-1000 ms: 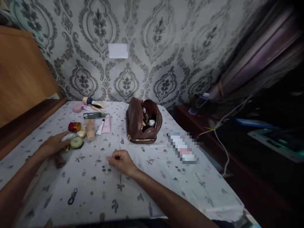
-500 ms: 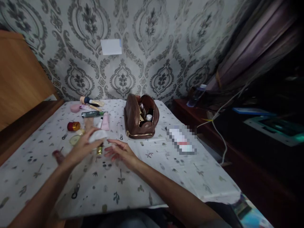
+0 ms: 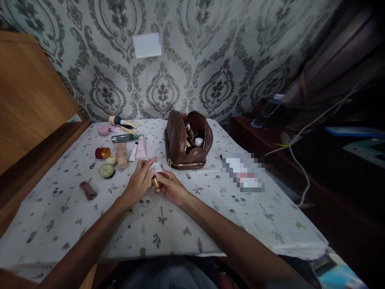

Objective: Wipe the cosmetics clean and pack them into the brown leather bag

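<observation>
My left hand (image 3: 138,180) is closed on a crumpled white tissue (image 3: 155,165). Against the tissue, the fingers of my right hand (image 3: 171,186) pinch a small shiny gold cosmetic container (image 3: 155,183); its upper part is hidden by the tissue and fingers. Both hands meet above the patterned tablecloth (image 3: 177,224). Just beyond them lie a pink tube (image 3: 140,147), a small white tube (image 3: 133,152) and a beige tube (image 3: 122,155). Right of these stands a brown makeup bag (image 3: 177,138), unzipped, with several cosmetics inside.
On the left are a green-lidded round jar (image 3: 106,171), a red and gold jar (image 3: 102,153), a reddish tube (image 3: 88,190) and a dark green bottle (image 3: 124,138). Brushes (image 3: 129,125) lie farther back. A blurred-out flat item (image 3: 243,170) rests on the right, with a white cable (image 3: 306,176) beyond.
My right hand, spread and apart before, now grips the gold container. My hands have come together, with the tissue against the container. The whole view has shifted slightly.
</observation>
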A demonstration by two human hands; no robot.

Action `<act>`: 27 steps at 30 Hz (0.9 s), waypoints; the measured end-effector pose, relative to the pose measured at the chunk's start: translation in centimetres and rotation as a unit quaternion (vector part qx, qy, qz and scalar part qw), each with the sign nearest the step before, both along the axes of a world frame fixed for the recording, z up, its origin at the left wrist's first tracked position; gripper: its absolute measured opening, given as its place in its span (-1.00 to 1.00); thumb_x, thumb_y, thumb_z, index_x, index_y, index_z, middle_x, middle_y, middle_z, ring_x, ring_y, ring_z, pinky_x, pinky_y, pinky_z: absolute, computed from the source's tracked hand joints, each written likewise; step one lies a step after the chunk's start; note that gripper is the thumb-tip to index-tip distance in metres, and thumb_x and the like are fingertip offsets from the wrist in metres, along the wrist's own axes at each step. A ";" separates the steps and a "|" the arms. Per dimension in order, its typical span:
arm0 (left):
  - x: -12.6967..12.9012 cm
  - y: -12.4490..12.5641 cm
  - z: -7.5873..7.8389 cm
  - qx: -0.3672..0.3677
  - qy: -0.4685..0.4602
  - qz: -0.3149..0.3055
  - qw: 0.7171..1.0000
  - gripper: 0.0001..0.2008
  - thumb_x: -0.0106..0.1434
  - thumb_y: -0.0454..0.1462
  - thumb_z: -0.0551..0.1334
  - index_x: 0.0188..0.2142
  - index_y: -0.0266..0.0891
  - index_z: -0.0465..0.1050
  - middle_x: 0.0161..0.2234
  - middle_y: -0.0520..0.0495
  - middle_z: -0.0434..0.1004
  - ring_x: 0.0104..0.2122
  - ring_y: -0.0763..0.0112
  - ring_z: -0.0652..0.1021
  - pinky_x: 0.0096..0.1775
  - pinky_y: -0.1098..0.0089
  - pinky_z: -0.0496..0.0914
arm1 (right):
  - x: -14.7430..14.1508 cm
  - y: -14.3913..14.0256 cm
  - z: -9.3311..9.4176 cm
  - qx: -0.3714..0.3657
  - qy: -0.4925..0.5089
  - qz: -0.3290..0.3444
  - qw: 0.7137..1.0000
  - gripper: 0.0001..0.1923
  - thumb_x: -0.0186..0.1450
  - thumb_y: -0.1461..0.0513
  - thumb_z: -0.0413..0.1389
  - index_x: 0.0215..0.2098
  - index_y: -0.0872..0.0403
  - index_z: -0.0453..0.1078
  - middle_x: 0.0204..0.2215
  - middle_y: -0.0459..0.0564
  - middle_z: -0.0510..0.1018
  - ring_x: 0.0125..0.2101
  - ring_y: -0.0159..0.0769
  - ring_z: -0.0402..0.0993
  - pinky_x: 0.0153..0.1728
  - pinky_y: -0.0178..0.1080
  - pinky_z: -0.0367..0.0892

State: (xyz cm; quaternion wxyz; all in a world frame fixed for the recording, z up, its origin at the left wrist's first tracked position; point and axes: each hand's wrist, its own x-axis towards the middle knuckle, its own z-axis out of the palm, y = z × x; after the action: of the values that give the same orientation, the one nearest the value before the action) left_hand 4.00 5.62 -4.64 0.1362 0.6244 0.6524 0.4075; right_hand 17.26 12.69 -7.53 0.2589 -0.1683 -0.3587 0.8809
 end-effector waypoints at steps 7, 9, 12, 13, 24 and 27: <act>-0.9 0.8 0.4 0.022 -0.079 0.064 0.995 -0.77 0.38 -0.12 0.01 -0.27 -0.19 0.31 -0.49 0.09 0.26 -0.45 0.41 0.34 -0.34 0.41 0.26 | 0.8 -0.1 0.3 0.051 -0.040 0.079 0.995 -0.48 0.02 0.01 0.42 -0.17 0.11 0.46 -0.45 -0.13 0.52 -0.50 -0.46 0.47 -0.60 -0.44 0.25; -1.4 0.9 0.4 0.030 -0.151 0.070 0.986 -0.80 0.35 -0.13 0.05 -0.25 -0.19 0.32 -0.47 0.10 0.29 -0.45 0.44 0.34 -0.36 0.45 0.26 | 0.8 -0.1 0.4 0.059 -0.053 0.103 0.991 -0.40 0.02 -0.02 0.40 -0.09 0.10 0.43 -0.48 -0.14 0.52 -0.55 -0.44 0.47 -0.60 -0.41 0.29; -1.8 0.9 0.2 0.028 -0.211 0.059 0.975 -0.79 0.33 -0.12 0.08 -0.24 -0.20 0.35 -0.44 0.10 0.33 -0.44 0.45 0.36 -0.35 0.47 0.27 | 0.7 -0.2 0.2 0.093 -0.059 0.112 0.988 -0.32 0.02 -0.05 0.39 0.00 0.09 0.39 -0.49 -0.16 0.49 -0.56 -0.40 0.49 -0.62 -0.38 0.32; -1.8 0.8 0.1 0.022 -0.208 0.048 0.977 -0.76 0.35 -0.10 0.06 -0.27 -0.20 0.36 -0.46 0.09 0.33 -0.44 0.45 0.36 -0.35 0.46 0.27 | 0.6 -0.2 0.1 0.108 -0.060 0.097 0.988 -0.33 0.02 -0.04 0.39 -0.01 0.08 0.39 -0.48 -0.17 0.48 -0.56 -0.40 0.49 -0.63 -0.38 0.31; -0.6 -0.4 0.2 0.030 0.159 -0.018 0.987 -0.65 0.41 -0.14 -0.01 -0.42 -0.20 0.39 -0.38 -0.08 0.40 -0.31 0.31 0.40 -0.24 0.35 0.27 | 0.0 -0.4 -0.8 0.216 -0.123 -0.050 0.967 -0.51 -0.02 0.12 0.39 -0.30 0.03 0.20 -0.58 -0.31 0.39 -0.66 -0.48 0.38 -0.69 -0.44 0.19; -1.0 -0.1 0.4 0.005 0.031 -0.015 0.999 -0.58 0.39 -0.06 0.01 -0.55 -0.19 0.24 -0.53 0.02 0.27 -0.47 0.40 0.32 -0.35 0.37 0.21 | 0.0 -0.3 -0.7 0.184 -0.100 -0.036 0.977 -0.44 -0.04 0.07 0.41 -0.26 0.01 0.17 -0.61 -0.31 0.42 -0.67 -0.45 0.41 -0.70 -0.44 0.18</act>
State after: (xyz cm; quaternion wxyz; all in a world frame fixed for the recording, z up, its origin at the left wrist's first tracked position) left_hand 3.02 5.50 -4.21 0.1188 0.6471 0.6446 0.3895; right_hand 17.30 12.34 -8.21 0.2794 -0.2176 -0.5324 0.7688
